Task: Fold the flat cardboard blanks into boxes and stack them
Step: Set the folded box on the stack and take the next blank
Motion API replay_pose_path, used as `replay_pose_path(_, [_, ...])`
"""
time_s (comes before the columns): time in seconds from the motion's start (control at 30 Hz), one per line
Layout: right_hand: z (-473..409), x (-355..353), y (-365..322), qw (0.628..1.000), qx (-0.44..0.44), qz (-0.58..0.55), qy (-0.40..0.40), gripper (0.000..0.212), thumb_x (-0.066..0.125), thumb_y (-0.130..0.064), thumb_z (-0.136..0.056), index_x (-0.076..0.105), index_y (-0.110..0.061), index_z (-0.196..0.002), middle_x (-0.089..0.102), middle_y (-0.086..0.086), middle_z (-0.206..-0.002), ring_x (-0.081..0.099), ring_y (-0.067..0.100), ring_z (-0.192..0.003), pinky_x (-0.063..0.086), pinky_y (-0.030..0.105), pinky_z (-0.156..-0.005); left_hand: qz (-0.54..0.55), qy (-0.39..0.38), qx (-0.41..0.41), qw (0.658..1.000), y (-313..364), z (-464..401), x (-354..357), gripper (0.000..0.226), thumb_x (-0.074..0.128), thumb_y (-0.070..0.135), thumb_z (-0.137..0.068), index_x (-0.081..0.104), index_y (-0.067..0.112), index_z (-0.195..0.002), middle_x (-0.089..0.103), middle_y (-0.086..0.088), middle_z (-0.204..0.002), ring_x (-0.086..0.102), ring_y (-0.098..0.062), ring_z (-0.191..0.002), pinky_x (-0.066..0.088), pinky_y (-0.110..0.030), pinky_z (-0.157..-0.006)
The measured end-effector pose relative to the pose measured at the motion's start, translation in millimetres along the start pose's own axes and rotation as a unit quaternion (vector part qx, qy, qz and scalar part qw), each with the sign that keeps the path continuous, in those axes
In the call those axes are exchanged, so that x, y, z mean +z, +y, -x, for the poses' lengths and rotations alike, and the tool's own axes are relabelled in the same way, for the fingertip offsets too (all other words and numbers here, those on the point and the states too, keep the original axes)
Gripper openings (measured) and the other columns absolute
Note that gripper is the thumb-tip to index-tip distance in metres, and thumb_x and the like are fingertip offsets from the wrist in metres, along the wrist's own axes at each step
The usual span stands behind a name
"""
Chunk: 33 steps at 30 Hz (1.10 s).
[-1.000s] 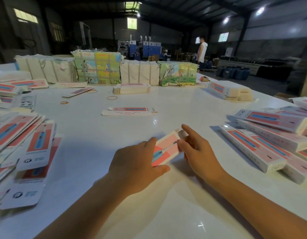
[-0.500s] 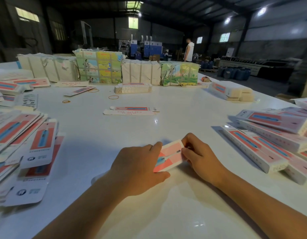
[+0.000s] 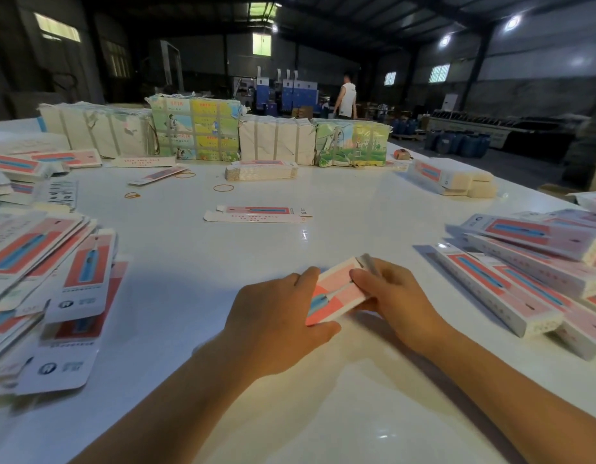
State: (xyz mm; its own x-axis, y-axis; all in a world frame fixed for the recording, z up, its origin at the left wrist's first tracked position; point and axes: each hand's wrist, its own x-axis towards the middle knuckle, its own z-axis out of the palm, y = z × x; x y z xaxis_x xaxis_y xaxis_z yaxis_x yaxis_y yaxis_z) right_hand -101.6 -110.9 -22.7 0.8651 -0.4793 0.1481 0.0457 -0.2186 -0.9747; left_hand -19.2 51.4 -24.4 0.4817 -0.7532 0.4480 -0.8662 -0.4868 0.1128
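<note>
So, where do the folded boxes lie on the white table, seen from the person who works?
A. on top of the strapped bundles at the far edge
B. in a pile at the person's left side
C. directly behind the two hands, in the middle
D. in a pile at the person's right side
D: the folded boxes lie piled to the right of the right hand, while the pile at the left holds flat blanks.

3 rubber bands (image 3: pixel 223 187), 4 wrapped bundles (image 3: pixel 194 128), 1 lone flat blank (image 3: pixel 258 214)
</note>
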Motion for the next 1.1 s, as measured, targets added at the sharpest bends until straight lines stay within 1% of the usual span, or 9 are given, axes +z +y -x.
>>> replay_pose_path(0.07, [5,7,4,0.953,-0.134,0.267,0.048,0.017,0.041,-0.018,-0.100,0.056,-0.018,-0.092,0.066,-0.001,-0.081,0.063,0.011,-0.074,0.050,0.020,-0.064,-0.012,0.012,0.000,1.000,2,0,2,0.070,0.039,0.071,-0.082,0.021,0.034,-0.138,0.052,0.014,-0.125,0.058,-0.012,-0.098,0.039,-0.020,-0.067])
replay_pose_path(0.1, [7,9,4,0.934,-0.170,0.311,0.053,0.018,0.038,-0.022,-0.100,0.053,-0.020,-0.091,0.063,-0.005,-0.078,0.060,0.007,-0.070,0.045,0.015,-0.059,-0.023,0.018,-0.001,1.000,4,-1,3,0.069,0.038,0.070,-0.083,0.020,0.032,-0.138,0.052,0.012,-0.124,0.058,-0.012,-0.097,0.040,-0.021,-0.068])
replay_pose_path(0.17, [7,10,5,0.943,-0.180,0.275,0.049,0.020,0.037,-0.027,-0.100,0.050,-0.021,-0.087,0.059,-0.009,-0.071,0.058,0.004,-0.065,0.042,0.013,-0.057,-0.048,0.033,-0.002,0.998,7,-2,4,0.067,0.037,0.067,-0.085,0.020,0.029,-0.137,0.053,0.010,-0.120,0.056,-0.012,-0.096,0.037,-0.022,-0.065])
replay_pose_path(0.3, [5,6,-2,0.995,-0.093,-0.008,0.018,0.036,0.038,-0.019,-0.102,0.065,-0.019,-0.079,0.067,-0.008,-0.068,0.062,0.004,-0.067,0.051,0.018,-0.064,-0.082,0.057,0.009,0.995,6,-1,6,0.067,0.038,0.066,-0.086,0.021,0.027,-0.137,0.052,0.009,-0.114,0.054,-0.011,-0.091,0.030,-0.021,-0.063])
replay_pose_path(0.47, [-1,3,-2,0.992,-0.030,-0.104,0.060,0.047,0.036,-0.011,-0.101,0.073,-0.013,-0.073,0.070,0.018,-0.086,0.066,0.027,-0.083,0.055,0.038,-0.082,-0.085,0.085,0.030,0.992,6,-1,3,0.066,0.046,0.064,-0.084,0.035,0.024,-0.135,0.058,0.007,-0.106,0.056,-0.011,-0.082,0.030,-0.020,-0.060])
replay_pose_path(0.63, [1,3,-2,0.994,-0.065,-0.066,0.066,0.047,0.038,-0.013,-0.101,0.075,-0.022,-0.072,0.072,0.011,-0.084,0.069,0.026,-0.082,0.057,0.035,-0.078,-0.105,0.080,0.030,0.991,8,-1,-3,0.069,0.063,0.062,-0.073,0.053,0.017,-0.124,0.064,0.004,-0.090,0.059,-0.013,-0.068,0.032,-0.020,-0.053])
replay_pose_path(0.83, [6,3,2,0.988,-0.136,0.037,0.071,0.034,0.032,-0.004,-0.100,0.064,0.004,-0.091,0.067,0.008,-0.080,0.066,0.015,-0.076,0.053,0.018,-0.066,-0.102,0.111,0.047,0.987,9,-2,-2,0.070,0.082,0.055,-0.054,0.066,0.010,-0.105,0.065,0.001,-0.071,0.058,-0.013,-0.050,0.040,-0.019,-0.039])
replay_pose_path(0.97, [9,4,4,0.971,-0.159,0.164,0.072,0.029,0.033,-0.007,-0.099,0.062,-0.010,-0.095,0.066,-0.001,-0.079,0.063,0.011,-0.078,0.050,0.015,-0.060,-0.110,0.113,0.038,0.987,9,-2,-3,0.068,0.081,0.054,-0.055,0.066,0.009,-0.104,0.064,0.001,-0.069,0.057,-0.013,-0.049,0.033,-0.018,-0.040])
replay_pose_path(1.1, [11,3,4,0.934,-0.218,0.273,0.074,0.032,0.032,-0.019,-0.098,0.059,-0.003,-0.095,0.062,0.010,-0.073,0.058,0.024,-0.068,0.046,0.035,-0.062,-0.106,0.124,0.042,0.986,14,-2,0,0.064,0.083,0.048,-0.055,0.068,0.006,-0.100,0.061,-0.001,-0.063,0.055,-0.017,-0.045,0.041,-0.024,-0.037])
